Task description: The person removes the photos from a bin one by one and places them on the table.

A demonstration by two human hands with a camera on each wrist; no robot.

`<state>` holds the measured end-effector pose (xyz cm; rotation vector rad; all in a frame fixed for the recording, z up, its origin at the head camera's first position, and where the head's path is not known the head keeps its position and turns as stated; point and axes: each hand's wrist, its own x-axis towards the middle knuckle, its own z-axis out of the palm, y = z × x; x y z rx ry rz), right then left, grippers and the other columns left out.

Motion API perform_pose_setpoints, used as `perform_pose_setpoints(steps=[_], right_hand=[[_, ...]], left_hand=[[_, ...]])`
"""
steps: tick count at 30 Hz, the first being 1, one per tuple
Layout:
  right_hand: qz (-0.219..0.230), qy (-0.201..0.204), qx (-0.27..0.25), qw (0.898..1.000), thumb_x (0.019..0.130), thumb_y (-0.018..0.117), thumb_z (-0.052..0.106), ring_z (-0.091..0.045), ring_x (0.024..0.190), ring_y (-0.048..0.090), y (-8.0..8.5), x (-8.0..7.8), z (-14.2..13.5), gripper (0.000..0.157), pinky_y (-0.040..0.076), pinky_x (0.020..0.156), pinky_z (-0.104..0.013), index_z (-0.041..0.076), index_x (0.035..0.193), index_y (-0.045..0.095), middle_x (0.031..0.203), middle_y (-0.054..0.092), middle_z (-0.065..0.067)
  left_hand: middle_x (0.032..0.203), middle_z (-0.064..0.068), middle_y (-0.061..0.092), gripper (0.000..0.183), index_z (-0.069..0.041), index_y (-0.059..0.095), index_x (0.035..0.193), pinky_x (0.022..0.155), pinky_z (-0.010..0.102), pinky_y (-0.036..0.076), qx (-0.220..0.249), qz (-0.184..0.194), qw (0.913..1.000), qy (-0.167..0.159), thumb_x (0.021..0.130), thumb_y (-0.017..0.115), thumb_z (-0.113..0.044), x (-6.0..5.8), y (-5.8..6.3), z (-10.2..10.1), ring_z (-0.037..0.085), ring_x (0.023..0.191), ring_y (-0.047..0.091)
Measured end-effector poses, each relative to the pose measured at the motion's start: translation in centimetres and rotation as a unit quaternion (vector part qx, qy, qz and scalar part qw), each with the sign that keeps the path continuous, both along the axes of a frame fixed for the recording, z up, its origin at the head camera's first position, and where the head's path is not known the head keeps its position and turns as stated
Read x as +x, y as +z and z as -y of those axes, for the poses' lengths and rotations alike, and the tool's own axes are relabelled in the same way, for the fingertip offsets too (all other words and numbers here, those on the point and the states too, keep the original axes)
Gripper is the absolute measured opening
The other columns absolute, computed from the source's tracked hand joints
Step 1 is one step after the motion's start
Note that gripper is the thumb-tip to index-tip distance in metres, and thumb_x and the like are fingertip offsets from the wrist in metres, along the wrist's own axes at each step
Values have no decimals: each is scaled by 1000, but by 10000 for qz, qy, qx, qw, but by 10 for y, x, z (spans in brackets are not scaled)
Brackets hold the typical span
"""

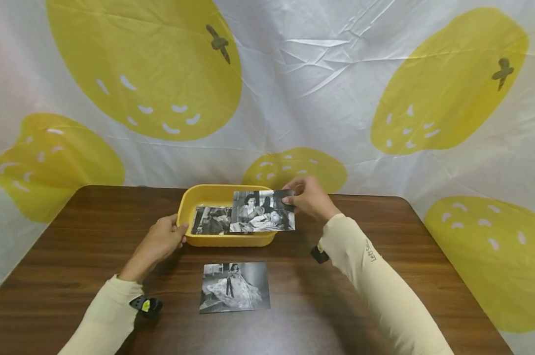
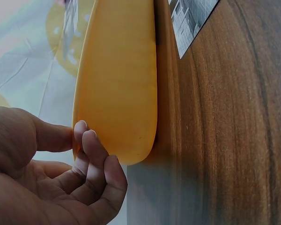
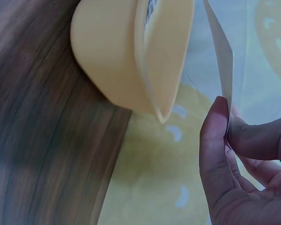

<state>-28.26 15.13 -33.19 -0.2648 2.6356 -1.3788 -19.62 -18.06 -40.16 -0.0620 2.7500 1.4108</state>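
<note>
A yellow plastic tub (image 1: 231,240) stands at the back of the table, and my left hand (image 1: 164,235) pinches its left rim between thumb and fingers. In the left wrist view the thumb and fingertips meet over the edge of the tub (image 2: 119,79). My right hand (image 1: 310,198) pinches a black-and-white photo (image 1: 263,212) by its right edge, above the right half of the tub. The right wrist view shows this photo (image 3: 222,51) edge-on, apart from the tub's rim. Another photo (image 1: 211,220) lies inside the tub, partly hidden behind the held one.
A third photo (image 1: 235,288), of a figure in a wide gown, lies flat on the brown wooden table (image 1: 338,305) in front of the tub. Behind the table hangs a white cloth (image 1: 294,98) printed with yellow fruit. Each wrist carries a small black camera.
</note>
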Motion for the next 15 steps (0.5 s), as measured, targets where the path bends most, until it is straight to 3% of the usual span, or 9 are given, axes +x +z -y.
perform_pose_setpoints(steps=[9, 15], right_hand=[[-339, 361, 73, 9987, 88, 76, -4, -20, 63, 63, -6, 32, -44, 28, 58, 58, -33, -10, 113, 67, 79, 58, -12], [-134, 255, -38, 9996, 85, 77, -5, -18, 67, 63, -19, 56, -65, 27, 60, 63, -43, -9, 109, 66, 83, 56, -10]], left_hand=[[75, 7, 61, 31, 10, 54, 126, 54, 27, 40, -56, -45, 10000, -36, 107, 48, -13, 2, 0, 1, 15, 63, 56], [76, 8, 61, 35, 12, 51, 131, 53, 27, 40, 20, -1, 10000, -67, 107, 47, -14, 1, 0, 1, 15, 63, 55]])
